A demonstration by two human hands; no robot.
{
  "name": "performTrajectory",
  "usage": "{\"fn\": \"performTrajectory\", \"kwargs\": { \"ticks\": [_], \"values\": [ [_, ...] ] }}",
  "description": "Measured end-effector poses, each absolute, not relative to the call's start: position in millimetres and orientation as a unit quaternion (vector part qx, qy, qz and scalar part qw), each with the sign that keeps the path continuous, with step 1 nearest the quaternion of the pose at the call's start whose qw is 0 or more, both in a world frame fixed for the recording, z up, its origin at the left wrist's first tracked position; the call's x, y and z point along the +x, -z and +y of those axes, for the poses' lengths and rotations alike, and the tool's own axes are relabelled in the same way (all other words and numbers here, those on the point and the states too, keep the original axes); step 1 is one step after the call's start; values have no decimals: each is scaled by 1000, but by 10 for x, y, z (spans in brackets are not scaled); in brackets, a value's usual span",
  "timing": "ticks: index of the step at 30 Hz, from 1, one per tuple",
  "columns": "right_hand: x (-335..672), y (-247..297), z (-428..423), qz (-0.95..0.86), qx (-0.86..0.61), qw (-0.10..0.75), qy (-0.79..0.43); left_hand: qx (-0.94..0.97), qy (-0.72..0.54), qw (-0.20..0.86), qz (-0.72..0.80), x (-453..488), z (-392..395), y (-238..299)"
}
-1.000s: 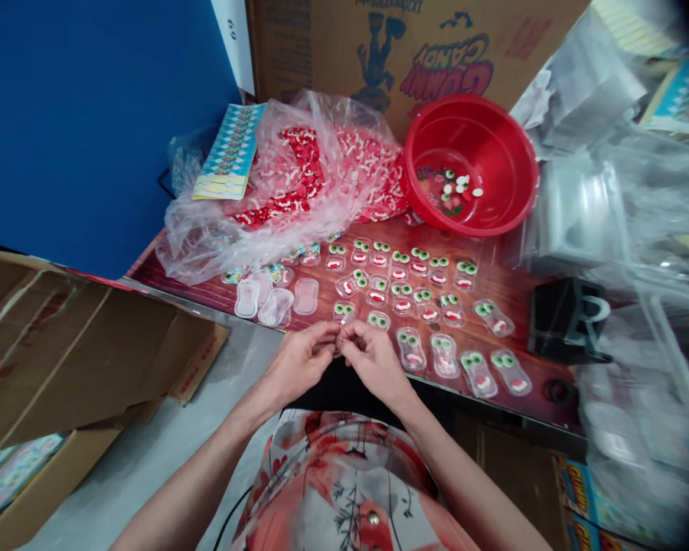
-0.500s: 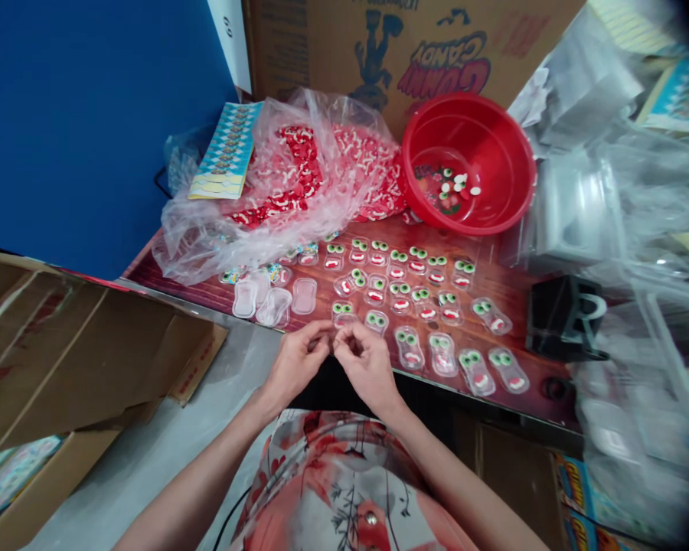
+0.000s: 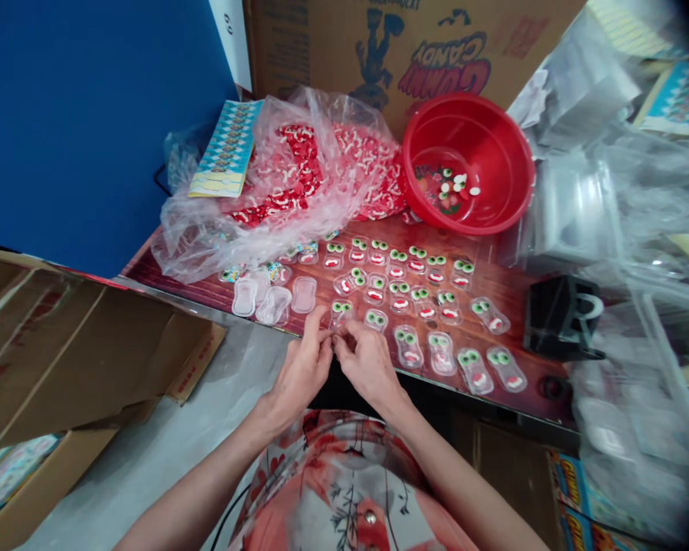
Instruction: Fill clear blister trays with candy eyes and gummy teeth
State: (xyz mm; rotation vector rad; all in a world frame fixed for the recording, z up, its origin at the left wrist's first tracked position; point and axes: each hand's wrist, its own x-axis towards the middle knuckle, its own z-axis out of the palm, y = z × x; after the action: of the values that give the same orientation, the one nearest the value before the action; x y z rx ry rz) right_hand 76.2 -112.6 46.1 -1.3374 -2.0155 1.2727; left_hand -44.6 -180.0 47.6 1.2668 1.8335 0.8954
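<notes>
So, looks like a good way along: most of the little trays (image 3: 409, 347) have green eyes (image 3: 406, 336) and a red mouth (image 3: 412, 357), while a few clear plastic pieces (image 3: 304, 295) look bare, so I'd guess those remain. The nearest tray (image 3: 343, 313) sits just past the fingertips near the table (image 3: 499, 275) edge, long axis running away from the person, eyes at the far end. Left hand (image 3: 305, 361) and right hand (image 3: 365, 360) meet, fingers bunched narrow; can't tell if anything's pinched.
</notes>
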Motion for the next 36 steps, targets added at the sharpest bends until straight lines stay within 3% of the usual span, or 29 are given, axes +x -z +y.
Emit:
{"fn": "performTrajectory", "kwargs": {
  "ticks": [7,19,26,36],
  "values": [
    [684,-415,-1163,-650,-481,276,-521,511,-297,364,720,-459,-1817,-537],
    [721,-412,-1164,-655,-437,317,-530,366,-491,406,678,-392,-1800,-190],
    [758,-319,-1146,-645,-432,261,-573,364,-468,407,695,-479,-1820,-198],
    [720,-504,-1047,-765,-424,186,-447,461,-392,360,710,-433,-1865,-380]
  ]
}}
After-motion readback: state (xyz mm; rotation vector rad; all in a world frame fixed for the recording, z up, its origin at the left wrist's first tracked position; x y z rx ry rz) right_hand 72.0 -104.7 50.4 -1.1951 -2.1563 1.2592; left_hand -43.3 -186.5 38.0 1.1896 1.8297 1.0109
